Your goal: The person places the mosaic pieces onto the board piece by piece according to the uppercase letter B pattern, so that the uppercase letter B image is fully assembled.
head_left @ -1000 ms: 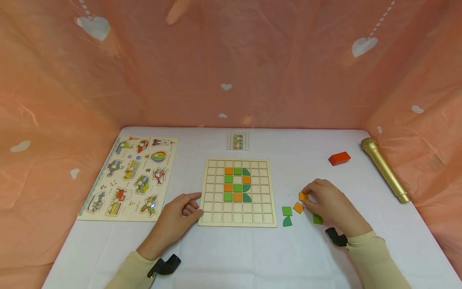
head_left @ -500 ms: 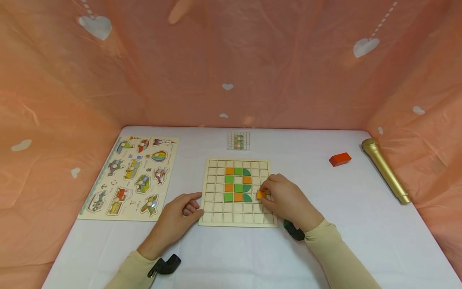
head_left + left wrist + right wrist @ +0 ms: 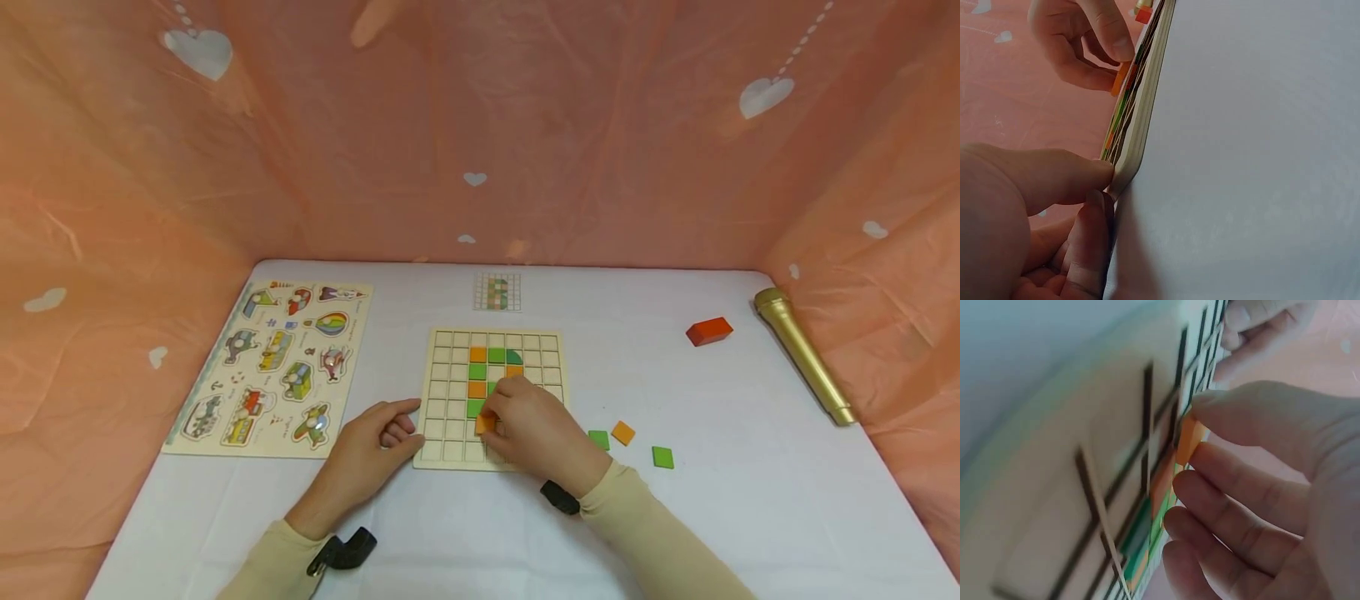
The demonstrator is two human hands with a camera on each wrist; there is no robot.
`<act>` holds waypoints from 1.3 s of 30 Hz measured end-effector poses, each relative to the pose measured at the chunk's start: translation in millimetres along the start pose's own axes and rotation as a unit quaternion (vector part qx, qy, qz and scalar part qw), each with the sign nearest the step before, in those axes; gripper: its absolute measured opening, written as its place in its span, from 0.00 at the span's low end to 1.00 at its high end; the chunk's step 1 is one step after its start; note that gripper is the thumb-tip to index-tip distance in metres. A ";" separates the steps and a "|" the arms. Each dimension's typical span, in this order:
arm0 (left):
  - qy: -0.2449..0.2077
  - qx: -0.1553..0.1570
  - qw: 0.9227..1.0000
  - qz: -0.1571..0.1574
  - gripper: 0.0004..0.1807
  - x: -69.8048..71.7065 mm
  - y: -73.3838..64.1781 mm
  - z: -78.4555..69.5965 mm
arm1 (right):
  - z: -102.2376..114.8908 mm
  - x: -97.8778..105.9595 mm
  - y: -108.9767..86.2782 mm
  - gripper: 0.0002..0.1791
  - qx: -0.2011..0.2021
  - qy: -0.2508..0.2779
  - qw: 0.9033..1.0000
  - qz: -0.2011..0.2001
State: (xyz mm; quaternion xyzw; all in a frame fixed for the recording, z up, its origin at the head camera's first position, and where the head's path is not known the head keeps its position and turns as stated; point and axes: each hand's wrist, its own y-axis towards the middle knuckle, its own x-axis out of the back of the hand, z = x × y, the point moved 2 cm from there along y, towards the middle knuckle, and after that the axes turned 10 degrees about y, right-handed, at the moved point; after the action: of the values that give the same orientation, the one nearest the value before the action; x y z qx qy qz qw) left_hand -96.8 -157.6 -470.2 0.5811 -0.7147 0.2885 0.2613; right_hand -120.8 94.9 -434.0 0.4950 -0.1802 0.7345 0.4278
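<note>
In the head view, a gridded wooden board (image 3: 442, 450) lies mid-table with orange and green tiles set in its cells. My right hand (image 3: 540, 425) is over it, pinching an orange square tile (image 3: 483, 425) between thumb and fingers. The right wrist view has that orange tile (image 3: 1190, 437) tilted on edge, close against the grid. My left hand (image 3: 375, 442) rests at the board's left edge, thumb and index finger spread apart along it. From the left wrist, the thumb (image 3: 1079, 178) touches the board's rounded corner. Part of the tile pattern is hidden under my right hand.
Loose on the cloth to the right are an orange tile (image 3: 623, 432), a green tile (image 3: 663, 457) and a partly covered green tile (image 3: 599, 439). A pattern card (image 3: 497, 292) lies behind the board. Picture puzzle (image 3: 288, 417), red block (image 3: 708, 332) and gold microphone (image 3: 806, 358) lie farther out.
My right hand has picked up an orange tile from the right of the table and carried it left to the board's lower middle. The left hand has stayed at the edge.
</note>
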 end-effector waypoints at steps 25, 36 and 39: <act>0.003 -0.002 1.000 -0.002 0.27 -0.4 0.7 0.7 | 9.2 -9.3 0.6 0.06 0.019 -0.023 1.000 0.000; 0.005 -0.005 1.000 -0.003 0.27 -0.2 0.2 0.1 | 8.6 -8.5 -0.6 0.04 0.024 -0.023 0.999 -0.007; 0.005 -0.006 1.000 -0.003 0.27 -0.2 0.1 0.2 | 9.1 -8.4 -0.5 0.04 0.022 -0.023 0.999 -0.006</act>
State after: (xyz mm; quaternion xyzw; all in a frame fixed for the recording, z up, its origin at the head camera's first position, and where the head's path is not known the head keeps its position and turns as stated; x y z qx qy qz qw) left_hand -96.9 -157.6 -470.5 0.5803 -0.7132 0.2862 0.2697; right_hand -114.0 85.1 -437.4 0.5217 -0.1710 0.7244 0.4170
